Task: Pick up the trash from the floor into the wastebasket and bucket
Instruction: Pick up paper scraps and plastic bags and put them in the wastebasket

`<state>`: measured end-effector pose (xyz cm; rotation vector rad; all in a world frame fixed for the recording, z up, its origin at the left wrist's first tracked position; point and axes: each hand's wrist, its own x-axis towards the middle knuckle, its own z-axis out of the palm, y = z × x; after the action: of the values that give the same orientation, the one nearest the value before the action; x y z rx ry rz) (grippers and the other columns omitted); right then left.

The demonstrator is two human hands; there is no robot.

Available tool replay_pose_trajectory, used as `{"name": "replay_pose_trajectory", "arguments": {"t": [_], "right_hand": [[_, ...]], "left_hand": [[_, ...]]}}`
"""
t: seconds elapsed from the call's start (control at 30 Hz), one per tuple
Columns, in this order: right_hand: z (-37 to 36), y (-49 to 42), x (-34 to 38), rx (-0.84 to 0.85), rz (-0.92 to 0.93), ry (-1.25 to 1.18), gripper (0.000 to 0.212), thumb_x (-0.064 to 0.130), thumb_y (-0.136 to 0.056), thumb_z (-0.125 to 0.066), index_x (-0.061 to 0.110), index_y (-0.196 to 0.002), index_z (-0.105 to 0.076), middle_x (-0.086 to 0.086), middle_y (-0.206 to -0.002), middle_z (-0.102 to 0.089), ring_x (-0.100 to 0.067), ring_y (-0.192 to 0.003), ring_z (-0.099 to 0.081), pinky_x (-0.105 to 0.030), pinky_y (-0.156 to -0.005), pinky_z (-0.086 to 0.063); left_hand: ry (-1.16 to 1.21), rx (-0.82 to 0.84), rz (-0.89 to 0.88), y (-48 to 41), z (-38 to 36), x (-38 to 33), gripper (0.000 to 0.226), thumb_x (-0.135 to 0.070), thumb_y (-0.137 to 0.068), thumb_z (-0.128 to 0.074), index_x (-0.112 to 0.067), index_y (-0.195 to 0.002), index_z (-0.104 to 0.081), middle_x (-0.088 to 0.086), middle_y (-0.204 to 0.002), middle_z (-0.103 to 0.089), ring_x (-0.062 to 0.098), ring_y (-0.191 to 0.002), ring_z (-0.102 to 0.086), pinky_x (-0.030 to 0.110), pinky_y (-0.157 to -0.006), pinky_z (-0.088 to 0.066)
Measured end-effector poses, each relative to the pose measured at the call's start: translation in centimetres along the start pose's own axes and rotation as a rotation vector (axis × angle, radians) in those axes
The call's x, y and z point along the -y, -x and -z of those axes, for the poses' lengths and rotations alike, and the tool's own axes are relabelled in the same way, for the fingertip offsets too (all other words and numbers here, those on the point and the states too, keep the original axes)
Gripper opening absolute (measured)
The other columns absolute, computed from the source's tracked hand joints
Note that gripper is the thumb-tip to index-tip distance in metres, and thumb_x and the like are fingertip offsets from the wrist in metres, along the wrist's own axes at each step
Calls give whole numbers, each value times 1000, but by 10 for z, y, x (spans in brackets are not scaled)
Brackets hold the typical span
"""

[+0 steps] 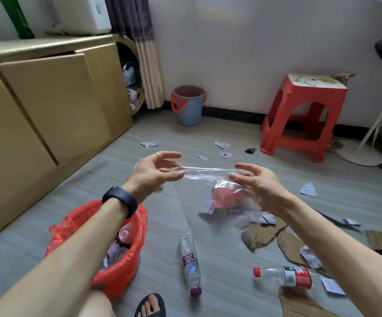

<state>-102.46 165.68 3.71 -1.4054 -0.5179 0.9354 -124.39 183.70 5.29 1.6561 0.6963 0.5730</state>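
Between my two hands a clear plastic bag (208, 177) is stretched above the floor. My left hand (155, 171) holds its left end between thumb and fingers. My right hand (257, 183) grips the right end with curled fingers. Through the bag I see a red crumpled thing (223, 196) and paper scraps (207, 208). The wastebasket with a red liner (126, 277) stands under my left forearm and holds trash. A grey bucket (188, 110) with red handles stands by the far wall.
Two plastic bottles lie on the floor, a soda bottle (190, 264) and a red-capped bottle (287, 276). Torn cardboard (259, 236) and paper scraps are scattered to the right. A red stool (299, 117) stands far right, a wooden cabinet (48, 106) on the left.
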Motion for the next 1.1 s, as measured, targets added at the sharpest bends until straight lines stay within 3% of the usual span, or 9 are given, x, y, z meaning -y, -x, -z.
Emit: {"name": "replay_pose_trajectory", "arguments": {"t": [0.13,0.2,0.3,0.43,0.6,0.67,0.8,0.97,1.1], "right_hand": [[2,1,5,31,-60,-172,31,-10,-84,-66,1,-112,-70,-22,-114,-71,-25,-95,-71,-30,-81,-59],[4,2,4,40,-60,-138,29,-12,-85,-64,3,-107,-71,-22,-112,-71,-24,-94,-70,-29,-79,-58],[6,1,4,42,-36,-41,27,-12,-86,-63,6,-103,-73,-13,-101,-76,-17,-93,-71,-24,-86,-56],[5,2,3,12,20,113,21,0,-87,-71,11,-103,-75,-6,-89,-78,-8,-74,-72,-17,-68,-56],[5,1,2,41,33,235,25,-4,-91,-59,10,-92,-79,-20,-100,-74,-29,-77,-57,-30,-62,-49],[5,2,6,39,33,200,23,1,-91,-57,10,-93,-78,-12,-103,-76,-23,-82,-66,-27,-66,-51],[9,1,1,69,24,211,19,20,-89,-72,11,-105,-77,-7,-106,-76,-21,-88,-66,-32,-75,-53],[14,-2,-3,75,-11,106,54,2,-79,-76,12,-129,-60,-12,-108,-75,-23,-100,-72,-33,-87,-55],[11,3,1,124,-39,21,35,-10,-84,-66,3,-117,-70,-16,-109,-74,-18,-85,-72,-25,-57,-59]], "left_hand": [[122,146,197,6,5,6,59,-52,-67,-82,-25,-116,-66,3,-110,-74,19,-96,-69,42,-95,-43],[120,175,195,9,6,5,69,-60,-62,-84,-25,-117,-62,8,-108,-75,23,-96,-71,43,-96,-42],[149,118,144,9,6,-3,48,-44,-63,-86,-28,-107,-73,12,-98,-75,25,-80,-65,45,-91,-41],[146,64,102,7,1,-6,14,-20,-81,-75,-26,-94,-77,8,-89,-75,17,-67,-56,41,-84,-38],[113,95,187,10,0,-3,19,-17,-82,-64,-27,-89,-78,3,-95,-74,21,-85,-63,48,-99,-44],[99,146,226,9,2,-1,28,-20,-76,-60,-27,-95,-79,2,-103,-75,20,-93,-66,48,-105,-43],[93,190,277,9,0,-2,26,-27,-87,-67,-20,-111,-74,1,-111,-74,23,-96,-72,42,-91,-53],[97,-9,175,5,-8,2,29,6,-86,-68,-17,-102,-64,1,-92,-68,18,-68,-69,39,-75,-58],[152,-73,160,3,-10,0,31,15,-82,-64,-15,-87,-71,4,-79,-70,14,-65,-67,28,-72,-56]]}}
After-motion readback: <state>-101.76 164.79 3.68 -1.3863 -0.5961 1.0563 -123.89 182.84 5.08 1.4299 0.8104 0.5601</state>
